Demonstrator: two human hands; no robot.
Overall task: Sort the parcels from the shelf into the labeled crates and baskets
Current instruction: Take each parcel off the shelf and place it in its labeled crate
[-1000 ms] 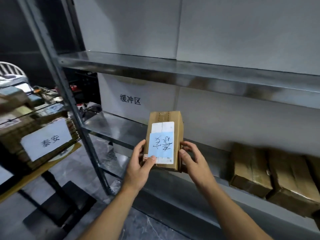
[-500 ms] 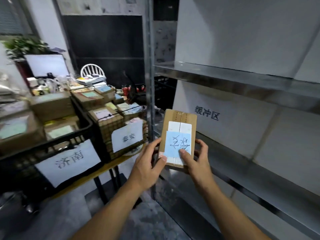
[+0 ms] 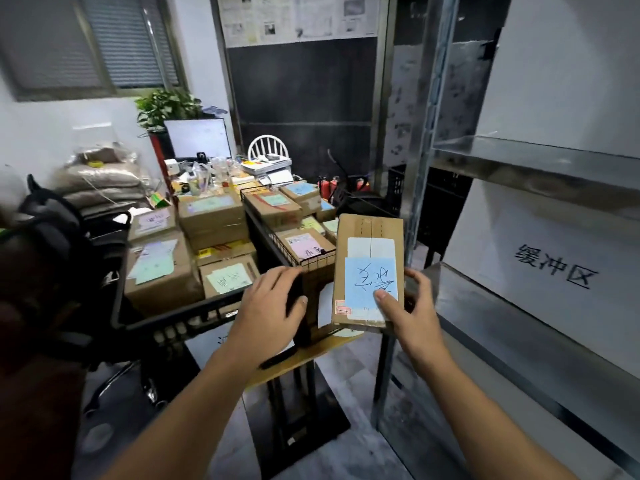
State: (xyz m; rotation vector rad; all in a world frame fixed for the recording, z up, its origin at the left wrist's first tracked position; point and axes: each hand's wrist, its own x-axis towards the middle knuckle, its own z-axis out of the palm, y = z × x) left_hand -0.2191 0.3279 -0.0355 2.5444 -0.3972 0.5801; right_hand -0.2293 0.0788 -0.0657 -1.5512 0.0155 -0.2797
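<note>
My right hand [image 3: 412, 317] grips the cardboard parcel [image 3: 367, 226] upright, thumb on its blue label [image 3: 367, 278], fingers curled round its right edge. My left hand [image 3: 270, 310] hovers just beside it, fingers loose, holding nothing. Beyond sit the wire basket [image 3: 313, 259] and the black crate [image 3: 180, 323], both holding labelled boxes. The metal shelf [image 3: 519, 313] stands to my right.

We see a brown parcel [image 3: 367, 226] with a blue note [image 3: 370, 282] and a white label [image 3: 370, 245]. The crate [image 3: 180, 322] is black, and we find green notes [image 3: 228, 278] on its brown boxes [image 3: 162, 292]

One hand-held parcel [image 3: 369, 237], one crate [image 3: 180, 323], one basket [image 3: 317, 259].
</note>
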